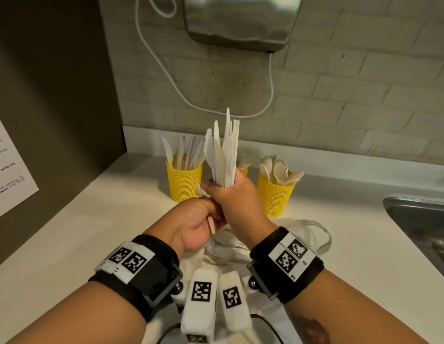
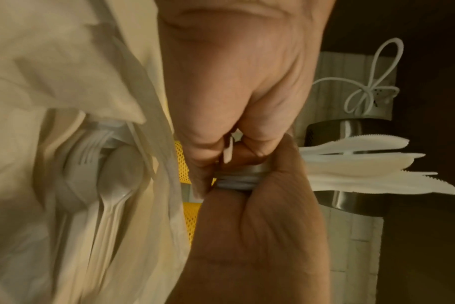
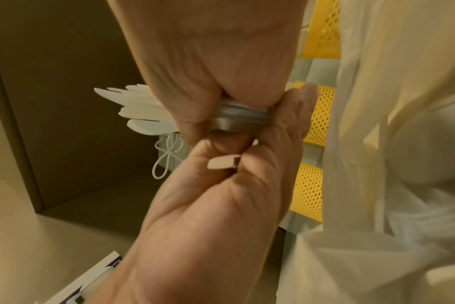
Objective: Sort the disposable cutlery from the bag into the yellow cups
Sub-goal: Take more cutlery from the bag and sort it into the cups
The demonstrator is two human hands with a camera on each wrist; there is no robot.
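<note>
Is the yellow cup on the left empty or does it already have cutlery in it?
Not empty: the left yellow cup holds several white pieces, knives by the look, standing upright.

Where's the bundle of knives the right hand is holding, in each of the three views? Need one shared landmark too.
Head: knife bundle at centre, blades up, gripped by the right hand.
Left wrist: blades at right edge, pointing right.
Right wrist: blades at centre-left, pointing left.
Shared landmark: the yellow mesh cups, behind the hands in every view.
</note>
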